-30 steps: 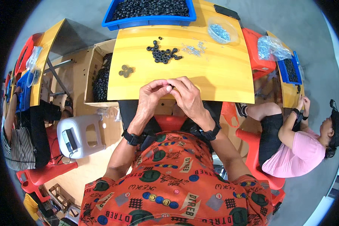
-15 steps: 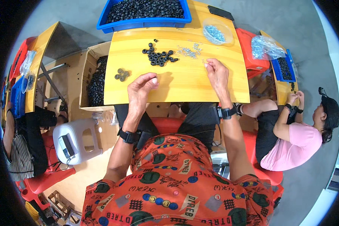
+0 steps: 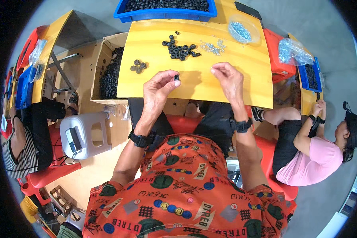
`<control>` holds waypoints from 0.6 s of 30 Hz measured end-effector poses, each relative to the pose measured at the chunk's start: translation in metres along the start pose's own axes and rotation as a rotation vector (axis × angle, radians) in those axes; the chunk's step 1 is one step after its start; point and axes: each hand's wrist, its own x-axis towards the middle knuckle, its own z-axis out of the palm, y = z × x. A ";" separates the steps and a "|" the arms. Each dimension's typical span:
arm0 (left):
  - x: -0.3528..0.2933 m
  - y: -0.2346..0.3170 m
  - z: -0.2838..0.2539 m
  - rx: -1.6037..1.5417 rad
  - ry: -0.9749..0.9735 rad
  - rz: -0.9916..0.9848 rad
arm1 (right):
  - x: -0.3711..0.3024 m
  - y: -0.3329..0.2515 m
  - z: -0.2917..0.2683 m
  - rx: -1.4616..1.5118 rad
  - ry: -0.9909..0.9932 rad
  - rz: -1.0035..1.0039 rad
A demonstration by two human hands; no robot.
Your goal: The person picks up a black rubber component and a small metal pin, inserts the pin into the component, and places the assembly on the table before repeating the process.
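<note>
Between the thumb and index finger of my left hand (image 3: 158, 89) is a small black round plastic piece (image 3: 176, 77), held above the table's near part. My right hand (image 3: 230, 82) hovers to its right, fingertips pinched together. Whatever those fingertips hold is too small to make out. Beyond the hands lies a loose cluster of black ring-shaped pieces (image 3: 182, 52) with holes in them. Beside that cluster, small silvery metal parts (image 3: 213, 48) are scattered. A few similar dark pieces (image 3: 138, 66) sit apart at the left.
A blue tray (image 3: 166, 16) heaped with black pieces stands at the table's far edge. A clear bowl (image 3: 242, 31) of metal parts and a black phone (image 3: 248, 10) are far right. Left of the yellow table (image 3: 142, 87) is a cardboard box (image 3: 97, 73). Co-workers sit on either side.
The view has shifted, so the table appears further right and higher. My left hand has turned slightly, and the black piece in it now shows plainly. My right hand stays pinched.
</note>
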 end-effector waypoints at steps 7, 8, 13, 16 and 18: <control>-0.007 0.011 0.010 -0.026 0.011 0.022 | -0.042 -0.066 0.027 0.349 -0.197 0.055; -0.008 0.011 0.010 -0.025 0.012 0.022 | -0.043 -0.068 0.029 0.381 -0.214 0.066; -0.010 0.008 0.010 0.007 -0.012 0.123 | -0.044 -0.068 0.037 0.429 -0.242 0.073; -0.011 0.010 0.012 0.101 -0.019 0.199 | -0.044 -0.067 0.041 0.429 -0.238 0.061; -0.011 0.011 0.012 0.156 -0.016 0.225 | -0.044 -0.068 0.042 0.418 -0.230 0.048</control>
